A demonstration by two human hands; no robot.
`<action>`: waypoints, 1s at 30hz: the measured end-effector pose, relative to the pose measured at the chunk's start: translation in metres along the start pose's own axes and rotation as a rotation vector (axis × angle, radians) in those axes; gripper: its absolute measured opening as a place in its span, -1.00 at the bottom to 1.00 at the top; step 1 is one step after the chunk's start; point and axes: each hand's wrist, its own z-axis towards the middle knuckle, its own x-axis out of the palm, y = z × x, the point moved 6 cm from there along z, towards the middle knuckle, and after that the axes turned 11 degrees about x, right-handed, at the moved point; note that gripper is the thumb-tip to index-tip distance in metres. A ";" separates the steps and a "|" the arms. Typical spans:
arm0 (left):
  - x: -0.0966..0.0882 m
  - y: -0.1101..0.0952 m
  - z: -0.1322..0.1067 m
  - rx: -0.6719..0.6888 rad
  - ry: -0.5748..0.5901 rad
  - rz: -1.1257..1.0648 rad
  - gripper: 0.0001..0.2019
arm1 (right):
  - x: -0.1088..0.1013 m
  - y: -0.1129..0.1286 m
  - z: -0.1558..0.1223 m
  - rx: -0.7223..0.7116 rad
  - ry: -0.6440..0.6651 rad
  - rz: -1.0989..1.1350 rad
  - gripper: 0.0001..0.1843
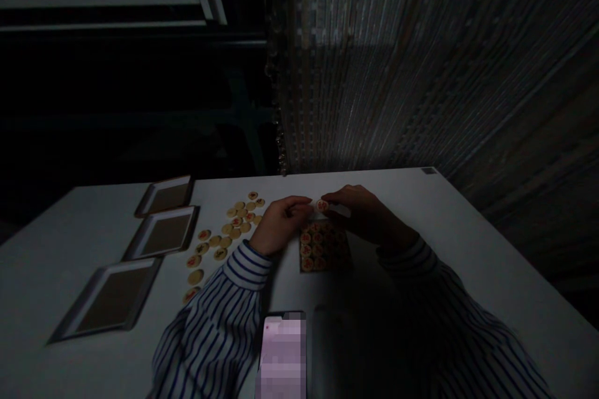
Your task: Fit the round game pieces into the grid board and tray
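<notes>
A round Chinese chess piece (322, 206) with a red character is held up between my two hands, its face toward me. My right hand (358, 212) pinches its right side between thumb and fingers. At its left side, the fingertips of my left hand (283, 221) close in from the other edge and seem to touch it. Just below, a square box (326, 272) holds rows of chess pieces (312, 249), several with red characters. Shadow from my right hand darkens the right part of the box.
Loose chess pieces (226, 242) lie scattered left of my left forearm. Three shallow trays or lids (156, 234) lie farther left on the white table (374, 324). A lit phone (282, 355) is close in front of me. A beaded curtain (346, 87) hangs behind the table.
</notes>
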 end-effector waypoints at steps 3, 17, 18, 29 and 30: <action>-0.008 0.003 0.001 0.069 0.009 0.311 -0.70 | 0.001 -0.008 0.000 0.024 0.025 -0.032 -0.73; -0.001 0.016 -0.006 0.024 0.264 0.680 -0.68 | 0.022 -0.041 -0.009 0.140 0.292 -0.170 -0.75; 0.000 0.017 -0.007 0.023 0.275 0.685 -0.68 | 0.023 -0.042 -0.010 0.146 0.308 -0.175 -0.76; -0.001 0.019 -0.008 0.001 0.300 0.712 -0.66 | 0.039 -0.049 -0.016 0.108 0.360 -0.214 -0.80; -0.001 0.018 -0.008 -0.004 0.302 0.714 -0.67 | 0.039 -0.049 -0.016 0.103 0.359 -0.217 -0.80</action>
